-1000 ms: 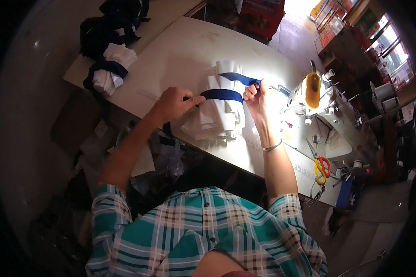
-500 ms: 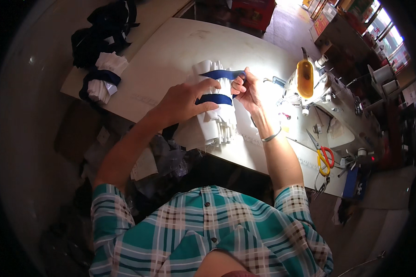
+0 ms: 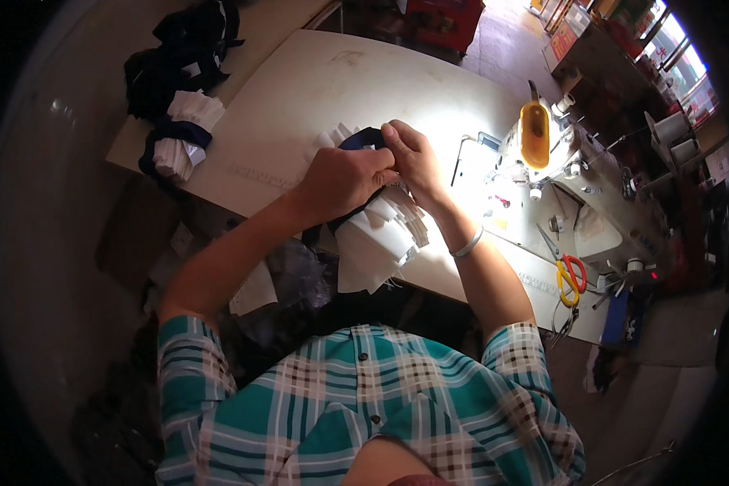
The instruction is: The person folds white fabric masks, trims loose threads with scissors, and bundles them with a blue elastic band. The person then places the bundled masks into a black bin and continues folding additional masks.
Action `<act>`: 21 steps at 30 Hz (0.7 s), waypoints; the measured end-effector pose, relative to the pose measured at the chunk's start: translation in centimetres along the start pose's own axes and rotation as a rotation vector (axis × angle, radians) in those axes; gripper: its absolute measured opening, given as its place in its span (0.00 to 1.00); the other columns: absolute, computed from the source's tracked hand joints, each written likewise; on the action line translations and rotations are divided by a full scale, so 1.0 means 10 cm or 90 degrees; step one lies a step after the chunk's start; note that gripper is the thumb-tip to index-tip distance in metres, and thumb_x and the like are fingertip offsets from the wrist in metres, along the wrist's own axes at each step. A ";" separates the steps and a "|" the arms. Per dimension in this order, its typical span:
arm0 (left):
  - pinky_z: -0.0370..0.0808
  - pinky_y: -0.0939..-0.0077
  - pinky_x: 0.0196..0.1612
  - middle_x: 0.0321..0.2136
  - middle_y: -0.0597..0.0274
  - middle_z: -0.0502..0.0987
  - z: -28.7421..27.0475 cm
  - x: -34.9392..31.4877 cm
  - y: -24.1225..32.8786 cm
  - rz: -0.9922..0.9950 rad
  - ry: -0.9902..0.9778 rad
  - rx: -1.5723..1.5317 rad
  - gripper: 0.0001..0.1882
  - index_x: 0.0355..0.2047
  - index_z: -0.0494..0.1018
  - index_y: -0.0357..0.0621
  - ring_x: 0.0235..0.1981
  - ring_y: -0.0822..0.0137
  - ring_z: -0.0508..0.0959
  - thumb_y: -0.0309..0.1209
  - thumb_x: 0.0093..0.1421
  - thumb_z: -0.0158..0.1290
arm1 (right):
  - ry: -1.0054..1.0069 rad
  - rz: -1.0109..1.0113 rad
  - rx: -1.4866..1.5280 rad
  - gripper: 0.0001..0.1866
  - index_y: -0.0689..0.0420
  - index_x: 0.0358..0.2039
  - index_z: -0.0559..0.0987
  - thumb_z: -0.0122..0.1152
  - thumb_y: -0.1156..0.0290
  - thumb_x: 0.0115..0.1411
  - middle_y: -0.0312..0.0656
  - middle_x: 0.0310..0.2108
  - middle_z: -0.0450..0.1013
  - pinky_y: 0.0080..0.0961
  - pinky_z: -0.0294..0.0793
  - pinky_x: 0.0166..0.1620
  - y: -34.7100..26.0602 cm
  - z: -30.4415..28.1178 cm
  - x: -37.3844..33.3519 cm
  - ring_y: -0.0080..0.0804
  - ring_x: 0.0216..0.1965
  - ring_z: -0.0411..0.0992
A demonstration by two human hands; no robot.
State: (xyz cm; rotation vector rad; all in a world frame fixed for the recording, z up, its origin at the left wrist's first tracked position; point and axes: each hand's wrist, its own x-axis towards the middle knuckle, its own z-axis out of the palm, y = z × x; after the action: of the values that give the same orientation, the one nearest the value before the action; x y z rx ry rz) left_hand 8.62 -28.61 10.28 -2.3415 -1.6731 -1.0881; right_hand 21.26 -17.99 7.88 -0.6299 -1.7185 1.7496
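Note:
A bundle of white fabric pieces lies tilted at the near edge of the white table. A navy fabric strip runs around its middle. My left hand is closed at the strip, its fingertips meeting the other hand over the bundle. My right hand is closed too, with the thumb pressed on the strip's upper loop. The fingers hide much of the strip and the exact point where each hand grips it.
To the right stands a sewing machine with a yellow tray on top. Scissors with red and yellow handles lie before it. At the far left are another tied white bundle and dark navy cloth. A phone-like object lies near the machine.
The bundle has turned and tilted, its lower end swinging toward me and to the right. My hands have come together over it, and the navy strip is drawn in between them.

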 end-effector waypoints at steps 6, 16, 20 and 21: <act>0.72 0.68 0.26 0.21 0.55 0.77 0.07 0.10 -0.15 -0.131 0.126 -0.088 0.09 0.31 0.72 0.43 0.22 0.58 0.79 0.34 0.63 0.55 | -0.104 -0.039 0.071 0.08 0.62 0.43 0.73 0.49 0.73 0.67 0.36 0.39 0.72 0.20 0.69 0.48 0.04 0.03 -0.15 0.22 0.42 0.69; 0.72 0.70 0.30 0.26 0.55 0.76 -0.52 0.44 -0.19 -0.274 -0.298 -0.018 0.23 0.47 0.68 0.45 0.24 0.62 0.76 0.45 0.59 0.59 | -0.070 -0.081 -0.116 0.17 0.65 0.48 0.71 0.58 0.78 0.58 0.40 0.39 0.72 0.22 0.70 0.48 0.05 0.05 -0.17 0.23 0.43 0.69; 0.71 0.74 0.34 0.33 0.58 0.76 -0.92 0.85 -0.14 -0.461 -0.419 -0.106 0.31 0.54 0.67 0.43 0.30 0.67 0.75 0.46 0.57 0.60 | -0.039 -0.104 -0.098 0.18 0.66 0.46 0.72 0.62 0.74 0.57 0.41 0.36 0.73 0.22 0.72 0.45 -0.12 0.18 -0.26 0.25 0.40 0.71; 0.70 0.75 0.33 0.33 0.58 0.76 -0.99 0.97 -0.02 -0.456 -0.412 -0.132 0.30 0.54 0.67 0.42 0.29 0.68 0.74 0.46 0.57 0.60 | -0.034 -0.101 -0.098 0.18 0.66 0.46 0.72 0.63 0.73 0.57 0.41 0.36 0.73 0.22 0.72 0.45 -0.21 0.22 -0.31 0.24 0.40 0.71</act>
State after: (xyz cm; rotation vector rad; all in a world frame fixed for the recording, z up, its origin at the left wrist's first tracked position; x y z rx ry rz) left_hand 5.09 -25.01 23.17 -2.4246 -2.9098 -0.5696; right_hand 22.06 -21.76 9.84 -0.5006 -1.8992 1.5474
